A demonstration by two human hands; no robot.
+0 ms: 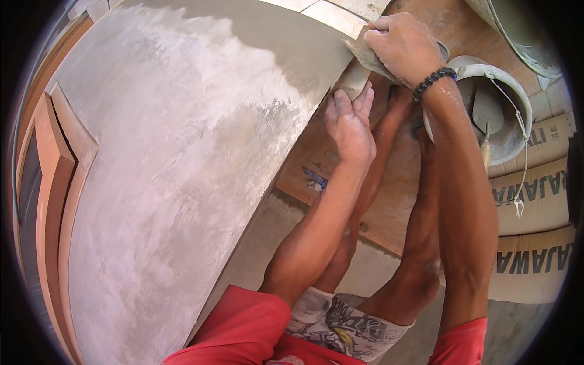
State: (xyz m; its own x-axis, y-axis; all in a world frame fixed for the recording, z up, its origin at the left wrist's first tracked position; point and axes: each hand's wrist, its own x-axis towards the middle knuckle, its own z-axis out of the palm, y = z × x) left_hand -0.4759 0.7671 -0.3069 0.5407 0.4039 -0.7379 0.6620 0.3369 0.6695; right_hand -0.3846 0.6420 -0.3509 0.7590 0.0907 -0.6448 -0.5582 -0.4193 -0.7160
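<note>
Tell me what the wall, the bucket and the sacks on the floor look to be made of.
Wall: wet cement plaster, grey, matte, patchy where drying. Bucket: probably plastic, whitish, crusted with mortar, thin wire handle. Sacks: brown paper, creased, likely cement bags.

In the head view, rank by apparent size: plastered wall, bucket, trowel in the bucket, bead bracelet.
1. Plastered wall, by far.
2. Bucket.
3. Trowel.
4. Bead bracelet, smallest, though closer to the camera than the trowel.

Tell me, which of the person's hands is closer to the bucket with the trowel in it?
Right. The right hand works beside the bucket's rim, wrist near it; the left hand lies farther off, flat against the plastered wall's edge.
</note>
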